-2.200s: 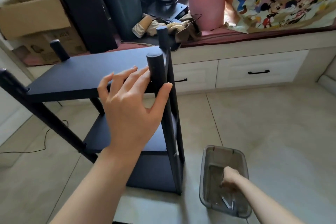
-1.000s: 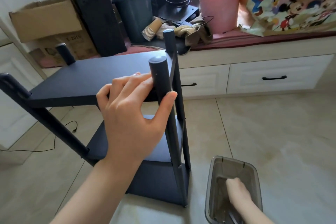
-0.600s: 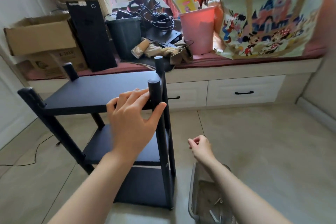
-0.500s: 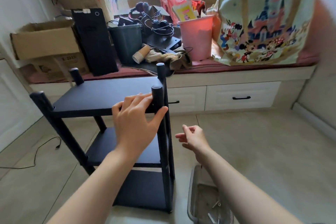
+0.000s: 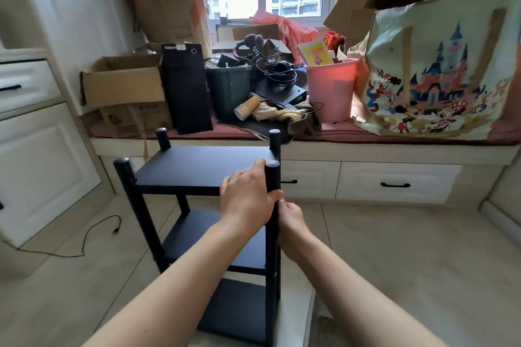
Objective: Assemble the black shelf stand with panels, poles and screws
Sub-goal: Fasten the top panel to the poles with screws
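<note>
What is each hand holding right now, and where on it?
The left hand grips the black shelf stand's near right pole just below its top. The right hand is at the same pole lower down; what it holds cannot be told.

Black shelf stand upright on floor, three panels, four poles.

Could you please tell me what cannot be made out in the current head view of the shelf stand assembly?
- Whatever the right hand holds against the near right pole: its curled fingers and the left hand hide it.
- Any screw at that joint: covered by both hands.
- The floor tray: cut off by the bottom edge and hidden behind the right forearm, contents unseen.
- The stand's bottom panel: partly hidden by the left forearm.
</note>
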